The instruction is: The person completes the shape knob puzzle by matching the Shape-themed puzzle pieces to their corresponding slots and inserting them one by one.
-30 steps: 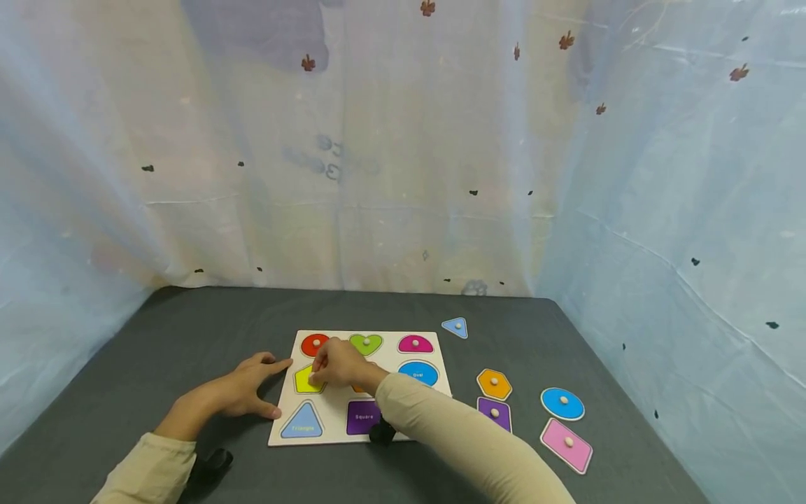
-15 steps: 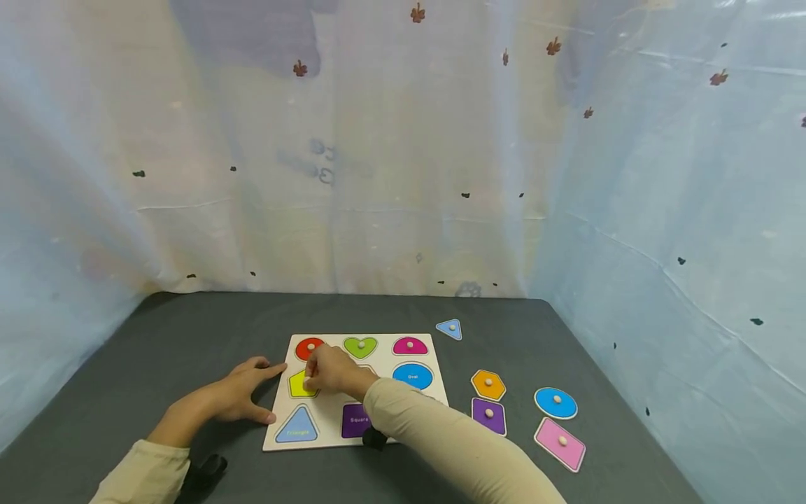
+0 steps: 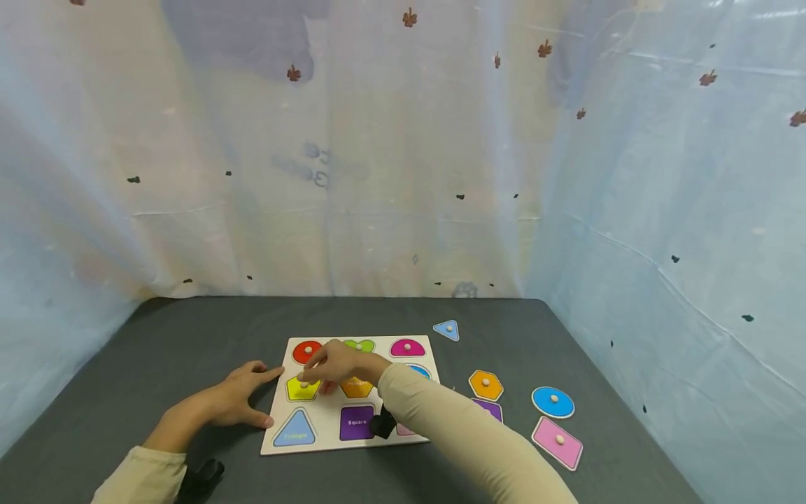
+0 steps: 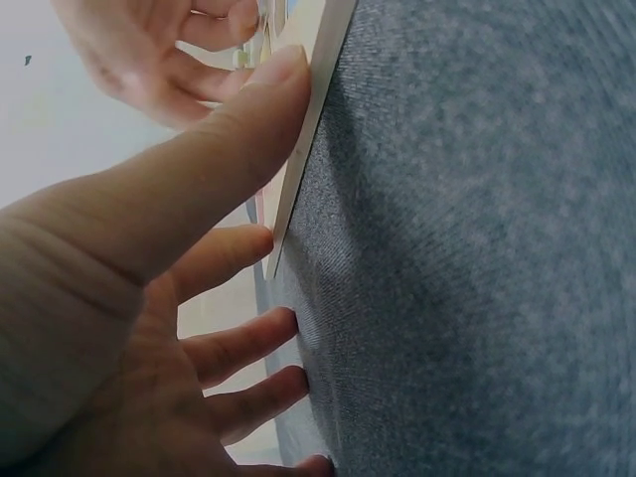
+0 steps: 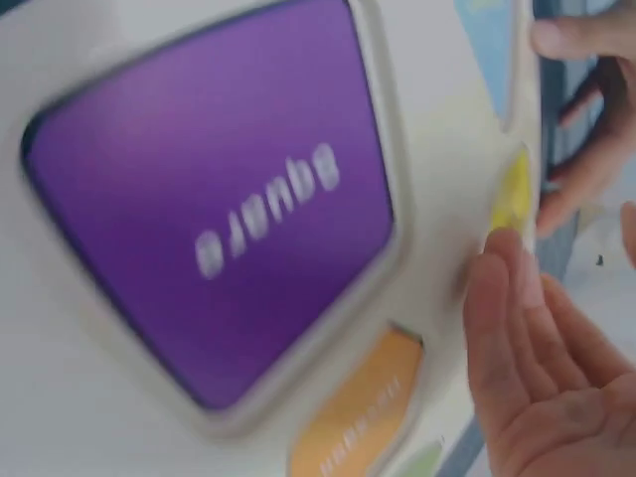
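A cream puzzle board [image 3: 327, 434] lies on the dark grey cloth. In its left column a yellow pentagon piece [image 3: 293, 390] with a small knob sits in the middle row. Over this piece hovers my right hand [image 3: 343, 362], fingertips right beside the knob; in the right wrist view its fingers [image 5: 532, 333] are extended and fairly straight. My left hand [image 3: 233, 397] is spread at the board's left edge, thumb [image 4: 283, 70] and index fingertip against it. Knobbed red circle [image 3: 302, 353], green heart [image 3: 360, 346] and magenta semicircle [image 3: 407, 348] pieces fill the board's top row.
Right of the board lie a light-blue triangle piece [image 3: 445, 330], an orange hexagon piece [image 3: 481, 389], a partly covered purple square piece [image 3: 494, 411], a blue oval piece [image 3: 548, 408] and a pink rectangle piece [image 3: 554, 451]. A patterned curtain [image 3: 378, 175] hangs behind the table.
My right hand has lifted slightly off the yellow pentagon and loosened its fingers, so the knob now shows. The left hand keeps its place at the board edge. The head view has shifted slightly.
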{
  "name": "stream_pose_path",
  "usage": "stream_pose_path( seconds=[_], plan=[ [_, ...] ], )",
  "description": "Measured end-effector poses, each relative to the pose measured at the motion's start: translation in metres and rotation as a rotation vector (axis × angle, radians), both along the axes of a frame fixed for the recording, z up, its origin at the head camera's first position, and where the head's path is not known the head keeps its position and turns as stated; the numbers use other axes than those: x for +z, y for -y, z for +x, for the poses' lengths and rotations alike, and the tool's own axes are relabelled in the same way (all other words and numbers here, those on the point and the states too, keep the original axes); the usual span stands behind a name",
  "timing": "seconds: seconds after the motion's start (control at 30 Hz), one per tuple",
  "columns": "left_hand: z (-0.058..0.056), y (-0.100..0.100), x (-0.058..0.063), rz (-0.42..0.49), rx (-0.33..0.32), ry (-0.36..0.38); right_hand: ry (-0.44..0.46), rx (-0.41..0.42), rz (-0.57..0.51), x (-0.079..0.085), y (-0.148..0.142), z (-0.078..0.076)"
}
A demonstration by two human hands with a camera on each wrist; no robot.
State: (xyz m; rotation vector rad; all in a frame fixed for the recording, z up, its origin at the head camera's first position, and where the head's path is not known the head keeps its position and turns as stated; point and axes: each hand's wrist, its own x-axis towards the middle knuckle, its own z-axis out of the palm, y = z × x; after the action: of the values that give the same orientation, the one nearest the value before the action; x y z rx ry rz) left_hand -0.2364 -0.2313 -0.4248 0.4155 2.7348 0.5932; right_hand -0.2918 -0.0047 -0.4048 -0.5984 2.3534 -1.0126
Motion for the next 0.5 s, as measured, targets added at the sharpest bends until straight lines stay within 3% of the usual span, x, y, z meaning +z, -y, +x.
stream_pose_path(
  seconds=[0.13, 0.3, 0.5],
  plan=[
    [-0.002, -0.001, -0.002, -0.014, 0.000, 0.006, 0.057, 0.014, -0.073, 0.011, -0.013, -0.005],
    [-0.004, -0.002, -0.002, -0.031, 0.021, 0.008, 0.049, 0.006, -0.109, 0.020, -0.027, -0.002],
    [-0.001, -0.002, -0.001, -0.024, 0.022, 0.003, 0.024, -0.004, -0.130, 0.020, -0.044, 0.002]
  ],
)
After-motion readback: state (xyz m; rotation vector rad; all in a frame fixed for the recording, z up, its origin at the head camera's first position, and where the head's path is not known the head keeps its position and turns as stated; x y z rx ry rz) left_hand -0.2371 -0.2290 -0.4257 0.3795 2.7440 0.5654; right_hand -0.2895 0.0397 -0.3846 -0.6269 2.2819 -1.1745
